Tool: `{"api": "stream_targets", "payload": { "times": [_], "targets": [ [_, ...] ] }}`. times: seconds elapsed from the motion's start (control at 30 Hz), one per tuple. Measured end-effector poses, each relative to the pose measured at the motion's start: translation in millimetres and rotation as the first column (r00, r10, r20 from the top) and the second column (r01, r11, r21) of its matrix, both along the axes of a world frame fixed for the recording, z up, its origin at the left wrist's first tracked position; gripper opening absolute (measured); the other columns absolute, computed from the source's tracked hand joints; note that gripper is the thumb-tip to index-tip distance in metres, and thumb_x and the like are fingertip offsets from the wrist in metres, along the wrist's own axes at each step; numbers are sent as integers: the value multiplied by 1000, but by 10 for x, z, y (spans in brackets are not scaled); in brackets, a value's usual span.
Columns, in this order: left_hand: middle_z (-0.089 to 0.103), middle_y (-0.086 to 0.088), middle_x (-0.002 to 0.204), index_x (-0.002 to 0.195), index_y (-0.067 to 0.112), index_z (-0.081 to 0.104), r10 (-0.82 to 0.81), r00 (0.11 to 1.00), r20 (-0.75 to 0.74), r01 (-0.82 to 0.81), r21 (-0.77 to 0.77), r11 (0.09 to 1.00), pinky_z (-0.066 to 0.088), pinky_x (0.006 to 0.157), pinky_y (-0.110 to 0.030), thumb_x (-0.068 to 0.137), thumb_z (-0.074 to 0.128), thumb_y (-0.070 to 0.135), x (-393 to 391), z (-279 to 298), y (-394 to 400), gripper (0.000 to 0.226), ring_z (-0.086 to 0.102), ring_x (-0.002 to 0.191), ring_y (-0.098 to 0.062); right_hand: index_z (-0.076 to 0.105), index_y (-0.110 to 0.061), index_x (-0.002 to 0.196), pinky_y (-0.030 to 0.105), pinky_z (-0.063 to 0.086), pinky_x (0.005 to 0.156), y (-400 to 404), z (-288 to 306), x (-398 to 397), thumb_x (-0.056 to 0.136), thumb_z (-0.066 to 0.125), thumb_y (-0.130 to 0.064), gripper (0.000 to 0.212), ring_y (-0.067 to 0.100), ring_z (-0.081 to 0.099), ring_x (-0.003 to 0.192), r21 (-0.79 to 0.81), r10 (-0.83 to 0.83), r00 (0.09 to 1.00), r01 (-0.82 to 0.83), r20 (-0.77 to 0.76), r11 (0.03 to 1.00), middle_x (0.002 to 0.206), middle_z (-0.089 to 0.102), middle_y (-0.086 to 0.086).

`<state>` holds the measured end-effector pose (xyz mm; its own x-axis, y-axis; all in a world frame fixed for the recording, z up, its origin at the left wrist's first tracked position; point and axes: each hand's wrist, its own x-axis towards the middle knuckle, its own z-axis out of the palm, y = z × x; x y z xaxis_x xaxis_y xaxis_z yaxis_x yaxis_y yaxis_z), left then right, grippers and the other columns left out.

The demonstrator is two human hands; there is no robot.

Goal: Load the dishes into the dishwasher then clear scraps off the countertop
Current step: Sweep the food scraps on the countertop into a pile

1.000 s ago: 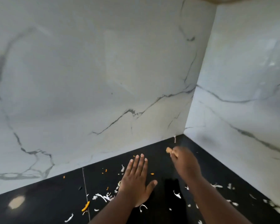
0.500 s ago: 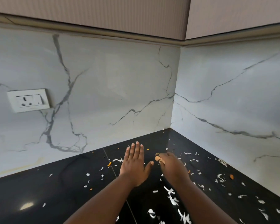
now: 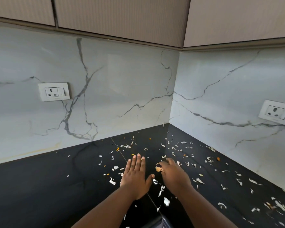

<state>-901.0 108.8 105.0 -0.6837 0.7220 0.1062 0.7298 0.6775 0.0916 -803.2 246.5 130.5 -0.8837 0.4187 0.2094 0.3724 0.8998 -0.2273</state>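
Note:
White and orange vegetable scraps (image 3: 178, 148) lie scattered over the black countertop (image 3: 48, 186), thickest toward the corner and along the right side. My left hand (image 3: 136, 175) lies flat on the counter, fingers straight and together, palm down. Just to its right, my right hand (image 3: 174, 174) has its fingers curled around a small clump of pale scraps (image 3: 158, 168) that pokes out at the fingertips. More scraps (image 3: 161, 190) sit between my two wrists.
White marble backsplash walls meet in a corner (image 3: 173, 112) behind the counter. A socket plate (image 3: 53, 91) is on the left wall, another socket (image 3: 277, 112) on the right wall. Beige wall cabinets (image 3: 122, 17) hang overhead.
My view has tilted up and pulled back, so the cabinets and both sockets show. Both hands have drawn back from the corner toward me, the right one still holding scraps.

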Motion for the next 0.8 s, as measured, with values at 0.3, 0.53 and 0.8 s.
{"api": "stream_targets", "payload": {
  "times": [0.3, 0.53, 0.8],
  "targets": [
    [-20, -7, 159, 151, 11, -13, -227, 974, -2, 226, -64, 972, -12, 119, -41, 68, -23, 73, 709, -253, -1098, 105, -24, 145, -21, 54, -21, 121, 37, 50, 86, -957, -277, 596, 97, 40, -23, 28, 24, 58, 105, -4, -135, 984, 136, 121, 991, 119, 52, 3],
    [-21, -7, 159, 151, 12, -14, -218, 976, 23, 218, -188, 958, -11, 119, -42, 96, 13, 62, 1039, -519, -1944, 79, -24, 144, -23, 55, -17, 118, 33, 51, 87, -1753, -469, 905, 93, 50, -17, 25, 24, 59, 104, -33, -2, 956, 12, 292, 999, 117, 56, 5],
    [-4, -13, 161, 153, 8, 2, -382, 924, 30, 383, -113, 917, -8, 117, -38, 78, -12, 67, 1511, -948, -1932, 97, -9, 148, -27, 60, -11, 118, 30, 44, 92, -1985, -1070, 1438, 84, 60, -22, 35, 28, 57, 116, -244, 165, 765, -11, 623, 970, 122, 61, 10]
  ]
}}
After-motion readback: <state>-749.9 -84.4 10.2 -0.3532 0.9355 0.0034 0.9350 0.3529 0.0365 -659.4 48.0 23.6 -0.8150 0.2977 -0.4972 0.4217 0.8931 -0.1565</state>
